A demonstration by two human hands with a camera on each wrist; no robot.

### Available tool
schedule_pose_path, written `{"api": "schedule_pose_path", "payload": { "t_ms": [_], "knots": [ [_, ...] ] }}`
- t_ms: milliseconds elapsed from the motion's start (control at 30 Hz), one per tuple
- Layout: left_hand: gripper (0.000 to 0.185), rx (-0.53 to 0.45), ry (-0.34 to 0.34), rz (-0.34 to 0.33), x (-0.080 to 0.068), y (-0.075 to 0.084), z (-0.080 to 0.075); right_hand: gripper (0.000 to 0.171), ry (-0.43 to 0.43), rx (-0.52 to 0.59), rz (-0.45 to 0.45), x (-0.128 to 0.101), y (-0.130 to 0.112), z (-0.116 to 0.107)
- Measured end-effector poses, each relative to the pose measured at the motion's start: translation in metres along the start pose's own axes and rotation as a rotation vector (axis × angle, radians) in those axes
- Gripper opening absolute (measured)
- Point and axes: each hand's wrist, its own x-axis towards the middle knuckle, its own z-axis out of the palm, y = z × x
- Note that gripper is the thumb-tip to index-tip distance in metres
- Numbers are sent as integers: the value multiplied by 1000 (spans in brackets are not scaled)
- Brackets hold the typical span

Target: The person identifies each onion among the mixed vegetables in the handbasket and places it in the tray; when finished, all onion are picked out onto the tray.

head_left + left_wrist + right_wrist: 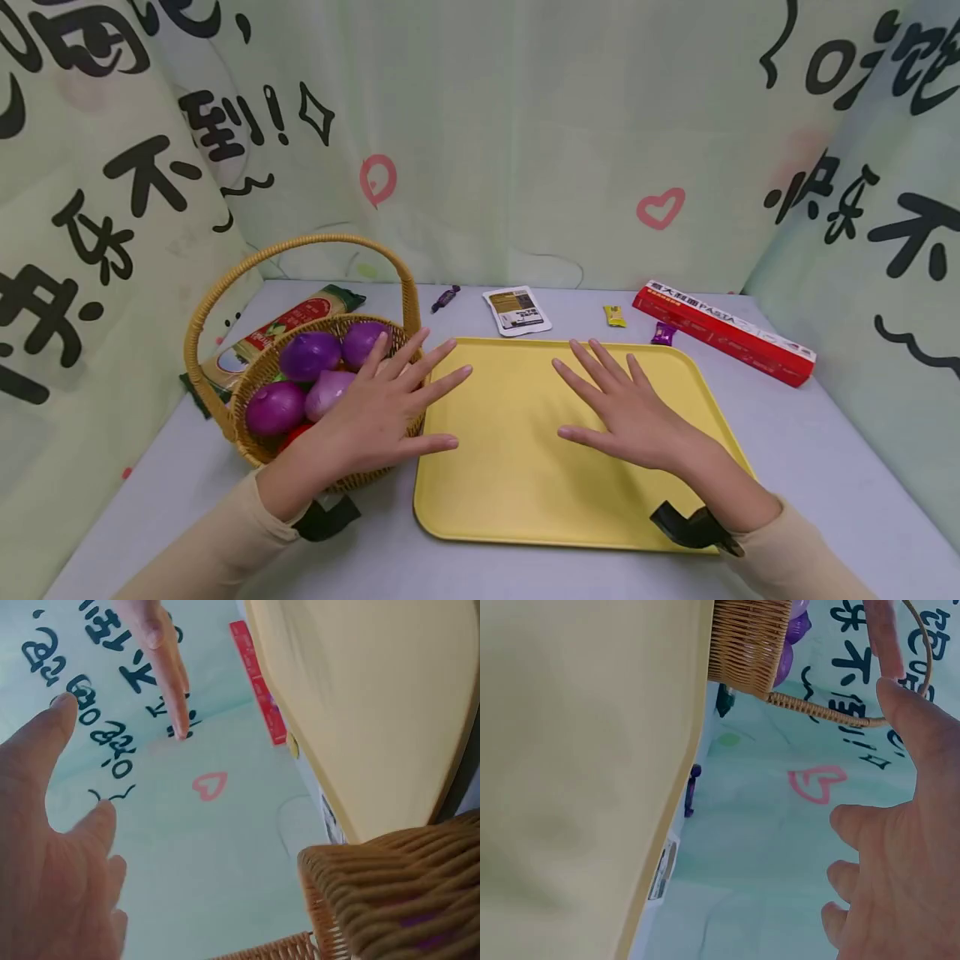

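Both hands are held up with fingers spread, and neither holds anything. In the head view the left hand (378, 408) overlaps the right side of a wicker basket (300, 242) with a tall handle. Several purple onions (309, 357) fill the basket, with a bit of something red low among them, partly hidden by the wrist. Over the right half of a yellow tray (495, 492) hovers the right hand (630, 417). The left wrist view shows the left palm (52, 892) beside the basket rim; in the right wrist view the right palm (915, 877) faces the tray's edge.
Behind the basket lies a long red-and-green package (285, 325). Along the back are a dark wrapped candy (446, 298), a white pouch (517, 311), a yellow packet (614, 316), a purple candy (663, 333) and a red pasta box (723, 333). Printed curtains (465, 167) enclose the table.
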Motion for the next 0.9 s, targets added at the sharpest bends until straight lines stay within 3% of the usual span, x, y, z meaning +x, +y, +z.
{"api": "schedule_pose_path", "payload": {
  "t_ms": [100, 200, 367, 500, 600, 667, 800, 900],
  "knots": [
    [75, 18, 48, 26, -4, -5, -7, 82, 6, -4, -26, 7, -2, -3],
    [69, 39, 162, 66, -11, -14, -16, 82, 10, 2, -50, 14, -6, -7],
    [62, 10, 474, 87, -29, -38, -31, 82, 5, 27, -88, 29, -15, -14],
    [57, -50, 747, 38, -49, -59, -44, 81, 21, 81, -143, 42, -24, -18],
    [60, -99, 890, -76, -69, -73, -52, 80, 43, 143, -189, 52, -29, -21],
    [60, -145, 933, -191, -84, -82, -53, 79, 53, 188, -214, 57, -34, -23],
    [51, -327, 893, -487, -114, -93, -45, 75, 67, 244, -263, 71, -45, -27],
    [63, -499, 814, -658, -130, -97, -30, 73, 99, 254, -337, 84, -55, -28]
  ]
}}
